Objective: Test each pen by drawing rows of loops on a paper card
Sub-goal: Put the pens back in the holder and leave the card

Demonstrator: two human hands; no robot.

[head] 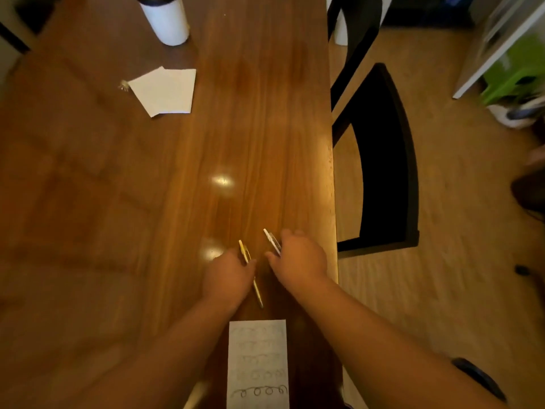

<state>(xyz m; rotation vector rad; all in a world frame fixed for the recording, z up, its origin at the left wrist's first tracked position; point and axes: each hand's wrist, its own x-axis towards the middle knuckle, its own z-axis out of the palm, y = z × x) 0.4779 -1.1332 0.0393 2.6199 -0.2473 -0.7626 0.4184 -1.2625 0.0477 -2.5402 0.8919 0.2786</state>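
A white paper card (258, 361) lies at the near edge of the wooden table (147, 187), with several rows of drawn loops on it. Just beyond it, my left hand (228, 276) grips a yellow and white pen (250, 273) that slants toward me. My right hand (300, 258) holds a dark pen with a white end (272, 241) pointing away to the left. Both hands sit close together above the card, near the table's right edge.
Loose white paper cards (165, 91) lie at the far left of the table. A white cylinder with a dark top (165, 19) stands behind them. A black chair (380, 160) is beside the right edge. A green bin (516, 75) sits on the floor.
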